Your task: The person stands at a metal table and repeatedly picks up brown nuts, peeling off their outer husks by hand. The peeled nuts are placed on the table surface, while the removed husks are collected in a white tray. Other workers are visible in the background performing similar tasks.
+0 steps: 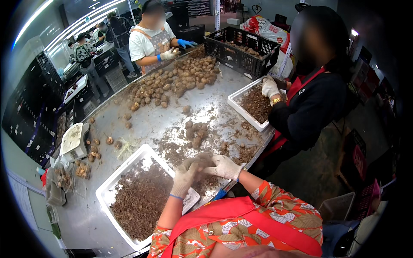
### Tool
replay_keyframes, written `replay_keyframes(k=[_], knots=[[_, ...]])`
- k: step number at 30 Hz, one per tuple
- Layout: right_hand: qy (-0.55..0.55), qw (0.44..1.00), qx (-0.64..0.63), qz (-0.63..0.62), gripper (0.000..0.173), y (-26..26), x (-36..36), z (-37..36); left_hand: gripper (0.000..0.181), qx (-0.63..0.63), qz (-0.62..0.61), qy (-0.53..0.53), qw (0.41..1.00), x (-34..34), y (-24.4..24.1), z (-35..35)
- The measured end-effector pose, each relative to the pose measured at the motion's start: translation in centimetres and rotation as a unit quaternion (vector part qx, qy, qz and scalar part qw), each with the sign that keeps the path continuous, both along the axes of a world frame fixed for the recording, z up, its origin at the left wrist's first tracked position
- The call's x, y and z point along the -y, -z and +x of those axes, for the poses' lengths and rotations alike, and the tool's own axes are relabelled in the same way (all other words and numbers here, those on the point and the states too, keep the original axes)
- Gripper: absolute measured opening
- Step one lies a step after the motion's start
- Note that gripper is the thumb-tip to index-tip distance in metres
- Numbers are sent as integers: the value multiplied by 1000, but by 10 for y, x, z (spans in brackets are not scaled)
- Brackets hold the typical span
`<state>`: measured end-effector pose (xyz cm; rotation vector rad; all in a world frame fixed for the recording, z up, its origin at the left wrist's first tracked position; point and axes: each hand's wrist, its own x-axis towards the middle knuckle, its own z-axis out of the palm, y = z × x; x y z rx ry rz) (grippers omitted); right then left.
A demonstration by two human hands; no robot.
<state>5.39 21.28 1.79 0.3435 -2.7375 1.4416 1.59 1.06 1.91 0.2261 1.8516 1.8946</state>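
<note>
My left hand (185, 175) and my right hand (226, 167), both in pale knitted gloves, meet above the table's near edge. Between them they grip a brown taro corm (204, 160), mostly covered by the fingers. Left of my left hand lies a white plastic tray (111, 175) holding a heap of brown fibrous peelings (138, 201); my left forearm crosses over its near side. Just beyond my hands a small cluster of hairy taro corms (196, 131) rests on the metal table among scattered fibres.
A large taro heap (180, 79) and a black crate (238, 53) occupy the far side. Co-workers stand opposite and at right, the latter over another white tray (234, 100). At left are a scale (75, 140) and clear plastic boxes (82, 169).
</note>
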Motion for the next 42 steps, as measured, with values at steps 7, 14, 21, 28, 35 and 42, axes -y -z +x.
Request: replay_keyframes(k=[7,14,21,28,35,42], knots=[[-42,998,19,-52,58,-10,13,5,36,22,12,4,1000,-2,-9,4],[-79,938,105,-320,54,4,18,2,37,-84,-65,-64,992,4,32,-8],[-41,918,192,-345,51,-24,15,9,35,-156,-73,-60,983,4,35,-9],[-68,900,207,-378,49,13,9,1,36,-13,-26,-43,999,3,19,-2],[-62,877,200,-431,52,18,7,5,34,-22,1,36,999,7,15,-1],[-28,826,232,-513,46,14,13,5,25,30,35,23,999,1,-22,7]])
